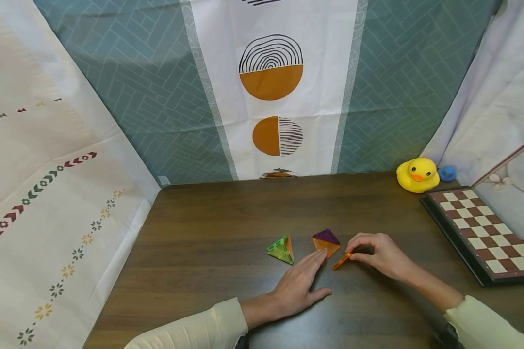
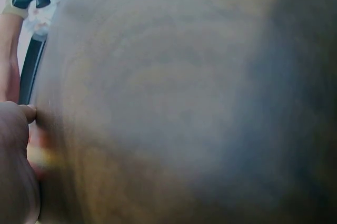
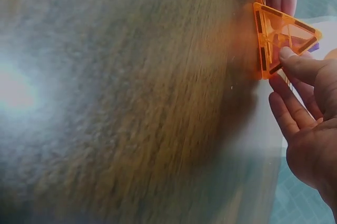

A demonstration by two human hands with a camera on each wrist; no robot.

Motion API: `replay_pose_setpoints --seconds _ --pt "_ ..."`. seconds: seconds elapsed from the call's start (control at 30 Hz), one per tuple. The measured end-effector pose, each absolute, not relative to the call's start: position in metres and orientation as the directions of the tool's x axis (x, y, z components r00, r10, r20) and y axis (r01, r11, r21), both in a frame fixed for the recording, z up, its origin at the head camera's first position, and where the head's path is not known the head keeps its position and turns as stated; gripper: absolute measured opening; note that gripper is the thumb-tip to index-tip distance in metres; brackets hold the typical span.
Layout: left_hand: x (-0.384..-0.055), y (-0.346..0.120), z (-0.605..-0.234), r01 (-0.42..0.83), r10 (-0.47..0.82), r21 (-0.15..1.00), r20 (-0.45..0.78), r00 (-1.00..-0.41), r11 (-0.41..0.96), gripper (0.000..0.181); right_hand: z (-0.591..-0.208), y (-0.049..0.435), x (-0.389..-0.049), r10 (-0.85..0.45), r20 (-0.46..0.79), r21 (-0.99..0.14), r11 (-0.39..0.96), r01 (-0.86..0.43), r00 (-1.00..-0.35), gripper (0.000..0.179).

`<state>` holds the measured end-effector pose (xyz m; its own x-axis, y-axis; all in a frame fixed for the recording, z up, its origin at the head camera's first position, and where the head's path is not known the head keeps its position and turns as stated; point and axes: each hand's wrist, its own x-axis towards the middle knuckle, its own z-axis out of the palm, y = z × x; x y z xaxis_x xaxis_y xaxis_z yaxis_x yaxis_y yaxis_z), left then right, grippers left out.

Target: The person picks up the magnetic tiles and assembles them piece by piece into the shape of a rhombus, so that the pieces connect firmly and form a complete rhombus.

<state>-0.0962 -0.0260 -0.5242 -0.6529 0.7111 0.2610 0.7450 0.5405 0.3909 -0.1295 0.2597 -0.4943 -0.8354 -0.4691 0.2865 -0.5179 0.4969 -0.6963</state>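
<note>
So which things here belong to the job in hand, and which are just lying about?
In the job:
orange triangular tile, pinched by the right hand
purple-and-orange piece, left hand at its near edge
green-and-orange piece, probably, as it looks alike

Lying about:
yellow duck
small blue toy beside it
checkered board

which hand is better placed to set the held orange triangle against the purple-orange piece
Right, most likely: the right hand pinches the orange triangle close beside the purple-orange piece, while the left hand appears to touch that piece and could steady it.
</note>
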Motion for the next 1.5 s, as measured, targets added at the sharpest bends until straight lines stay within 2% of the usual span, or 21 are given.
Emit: replay_pose_setpoints --seconds 0.3,0.63,1.17,1.3,1.4,1.5 --pt "-0.096 -0.026 -0.525 0.750 0.709 0.389 0.276 -0.649 0.535 0.091 -0.499 0.250 -0.135 -0.459 0.334 -0.699 0.465 -0.543 -0.823 0.024" --pt "-0.095 -0.026 -0.524 0.741 0.709 0.401 0.259 -0.656 0.539 0.091 -0.503 0.245 -0.137 -0.410 0.298 -0.715 0.502 -0.487 -0.862 0.025" --pt "-0.095 -0.025 -0.525 0.742 0.707 0.395 0.263 -0.657 0.542 0.092 -0.501 0.238 -0.135 -0.365 0.319 -0.716 0.512 -0.475 -0.875 0.028" --pt "-0.096 -0.025 -0.525 0.746 0.709 0.391 0.267 -0.653 0.540 0.092 -0.501 0.237 -0.136 -0.341 0.330 -0.695 0.543 -0.472 -0.880 0.037" --pt "-0.096 -0.026 -0.525 0.748 0.710 0.387 0.270 -0.651 0.539 0.092 -0.502 0.237 -0.139 -0.356 0.347 -0.666 0.558 -0.495 -0.868 0.051" --pt "-0.096 -0.026 -0.525 0.749 0.711 0.384 0.269 -0.650 0.540 0.092 -0.502 0.239 -0.141 -0.402 0.298 -0.672 0.555 -0.490 -0.866 0.067"
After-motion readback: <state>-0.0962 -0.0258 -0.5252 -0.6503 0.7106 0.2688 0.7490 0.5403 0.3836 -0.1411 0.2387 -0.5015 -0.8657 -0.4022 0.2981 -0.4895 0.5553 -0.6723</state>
